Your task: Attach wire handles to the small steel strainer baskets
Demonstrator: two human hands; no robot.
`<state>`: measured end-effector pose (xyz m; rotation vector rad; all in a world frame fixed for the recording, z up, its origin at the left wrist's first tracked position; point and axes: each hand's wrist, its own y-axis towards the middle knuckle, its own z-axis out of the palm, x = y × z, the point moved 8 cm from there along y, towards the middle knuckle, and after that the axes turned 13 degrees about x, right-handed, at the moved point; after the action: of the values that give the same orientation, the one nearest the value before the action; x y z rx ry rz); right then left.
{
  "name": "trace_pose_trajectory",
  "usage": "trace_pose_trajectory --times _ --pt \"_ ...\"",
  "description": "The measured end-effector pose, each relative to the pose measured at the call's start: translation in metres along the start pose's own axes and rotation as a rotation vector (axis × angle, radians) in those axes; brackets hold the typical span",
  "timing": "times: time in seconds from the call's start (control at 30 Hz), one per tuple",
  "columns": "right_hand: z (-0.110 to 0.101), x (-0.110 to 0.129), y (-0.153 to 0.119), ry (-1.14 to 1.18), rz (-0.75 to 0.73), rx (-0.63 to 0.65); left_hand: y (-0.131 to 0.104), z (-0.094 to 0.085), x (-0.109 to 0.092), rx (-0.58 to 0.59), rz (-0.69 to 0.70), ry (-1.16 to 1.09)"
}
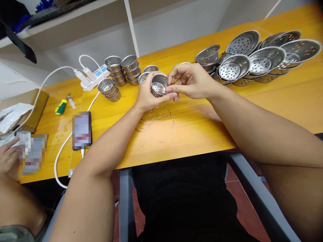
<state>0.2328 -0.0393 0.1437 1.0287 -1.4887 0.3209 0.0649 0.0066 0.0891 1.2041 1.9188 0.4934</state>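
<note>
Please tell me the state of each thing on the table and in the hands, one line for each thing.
small perforated cup: held up, open side toward the camera
left hand: gripping the cup
right hand: fingers pinched at the cup's rim
wire handles: loose on the table
small cup stacks: nested, upright
large strainer bowls: piled, tilted
screwdriver: lying flat
phone: flat, cable plugged in

Both forearms reach forward, the left hand (147, 95) cupped and the right hand (189, 80) pinching, fingertips meeting.
</note>
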Motion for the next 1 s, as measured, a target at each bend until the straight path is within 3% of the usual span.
trace_pose_trajectory --times 1.0 --pt "-0.0044 0.0012 -0.0006 0.030 0.031 -0.045 0.0047 0.0042 0.0034 0.024 -0.040 -0.007"
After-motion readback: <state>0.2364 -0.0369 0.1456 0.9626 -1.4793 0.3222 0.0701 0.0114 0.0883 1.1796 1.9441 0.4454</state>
